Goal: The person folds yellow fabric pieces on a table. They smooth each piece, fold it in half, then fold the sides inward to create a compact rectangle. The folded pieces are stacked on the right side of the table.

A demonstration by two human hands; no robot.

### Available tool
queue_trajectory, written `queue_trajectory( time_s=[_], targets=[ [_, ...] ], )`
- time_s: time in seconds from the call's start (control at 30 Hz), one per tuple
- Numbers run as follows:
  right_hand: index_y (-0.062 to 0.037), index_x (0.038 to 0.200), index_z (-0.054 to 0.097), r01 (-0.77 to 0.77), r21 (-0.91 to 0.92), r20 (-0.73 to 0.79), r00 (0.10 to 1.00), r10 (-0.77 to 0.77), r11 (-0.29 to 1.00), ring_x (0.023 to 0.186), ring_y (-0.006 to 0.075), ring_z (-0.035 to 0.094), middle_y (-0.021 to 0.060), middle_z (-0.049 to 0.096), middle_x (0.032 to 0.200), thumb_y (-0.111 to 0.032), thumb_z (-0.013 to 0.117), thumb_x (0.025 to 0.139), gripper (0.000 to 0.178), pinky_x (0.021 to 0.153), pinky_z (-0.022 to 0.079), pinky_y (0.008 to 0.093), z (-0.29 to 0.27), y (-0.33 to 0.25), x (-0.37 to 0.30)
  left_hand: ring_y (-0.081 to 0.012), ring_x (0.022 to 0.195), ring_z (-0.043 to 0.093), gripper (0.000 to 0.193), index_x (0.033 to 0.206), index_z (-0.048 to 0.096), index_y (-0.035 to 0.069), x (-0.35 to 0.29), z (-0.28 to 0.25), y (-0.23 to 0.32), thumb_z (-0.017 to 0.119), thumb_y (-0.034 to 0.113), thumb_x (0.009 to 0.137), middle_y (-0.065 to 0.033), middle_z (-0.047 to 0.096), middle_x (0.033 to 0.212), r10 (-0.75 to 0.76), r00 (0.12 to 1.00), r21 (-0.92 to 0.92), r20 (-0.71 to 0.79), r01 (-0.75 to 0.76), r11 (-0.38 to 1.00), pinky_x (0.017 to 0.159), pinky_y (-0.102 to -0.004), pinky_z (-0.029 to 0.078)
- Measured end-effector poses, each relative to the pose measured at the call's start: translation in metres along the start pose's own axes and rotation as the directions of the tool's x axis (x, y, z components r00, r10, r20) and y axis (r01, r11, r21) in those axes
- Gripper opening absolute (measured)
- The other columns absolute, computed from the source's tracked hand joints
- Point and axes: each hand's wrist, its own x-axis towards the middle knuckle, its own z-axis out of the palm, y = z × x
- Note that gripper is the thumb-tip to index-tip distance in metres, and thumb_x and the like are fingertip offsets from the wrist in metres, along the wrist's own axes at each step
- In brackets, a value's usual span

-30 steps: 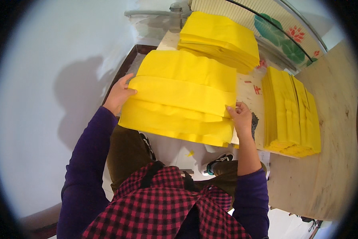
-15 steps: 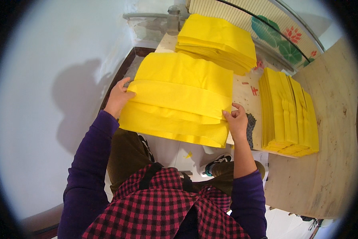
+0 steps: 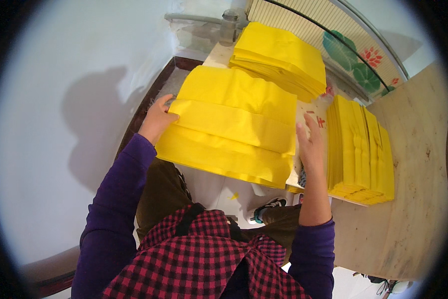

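A wide yellow cloth piece [image 3: 234, 117], with a folded band across its middle, lies on top of a yellow layer in front of me. At its left edge is my left hand [image 3: 158, 119], thumb over the cloth's border and the other fingers apart from it. Just off the right edge, my right hand [image 3: 311, 142] is open with fingers stretched upward, holding nothing. What lies beneath the cloth is mostly hidden.
Behind lies a stack of yellow cloth [image 3: 278, 55]. Another yellow stack [image 3: 361, 149] stands at right, beside a wooden board [image 3: 413, 164]. A glass jar [image 3: 229, 27] is at the back left, near the wall [image 3: 49, 149]. Red scraps [image 3: 320, 122] lie on the tabletop.
My right hand has let go of the folded band's right end and moved slightly right, fingers opening. The band now lies flatter. My left hand stays at the left edge.
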Motion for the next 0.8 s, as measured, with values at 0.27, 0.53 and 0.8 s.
queue_trajectory(
  time_s=[0.27,0.53,0.8],
  targets=[
    [0.0014,0.145,0.035,0.28,-0.171,0.397,0.897,-0.194,0.945,0.143,0.034,0.027,0.0213,0.031,0.153,-0.044,0.045,0.098,0.066,0.117,0.021,0.0447,0.118,-0.093,-0.004,-0.0191,0.091,0.063,0.069,0.14,0.043,-0.001,0.005,0.001,-0.004,0.065,-0.008,0.074,-0.0137,0.064,0.103,-0.009,1.0,-0.112,0.013,0.011,0.994,0.079,-0.0291,0.05],
    [-0.0006,0.151,0.023,0.128,-0.609,0.33,0.938,0.103,0.783,0.148,0.03,0.016,0.0182,0.02,0.159,-0.05,0.038,0.099,0.074,0.119,0.013,0.0465,0.092,-0.023,-0.024,-0.0185,0.094,0.063,0.069,0.142,0.04,-0.001,0.009,0.002,-0.021,0.063,-0.011,0.078,-0.0135,0.065,0.111,0.068,0.997,-0.095,0.029,-0.065,0.993,0.082,-0.0291,0.05],
    [-0.0036,0.154,0.016,0.003,-0.656,0.262,0.939,0.224,0.755,0.149,0.0257,0.012,0.0143,0.015,0.161,-0.053,0.034,0.099,0.076,0.12,0.011,0.0449,0.078,-0.008,-0.024,-0.0198,0.106,0.06,0.068,0.146,0.036,0.002,0.008,-0.009,-0.007,0.059,-0.01,0.083,-0.0137,0.062,0.118,-0.072,0.997,0.021,0.031,0.071,0.997,0.088,-0.0316,0.049]
  ],
)
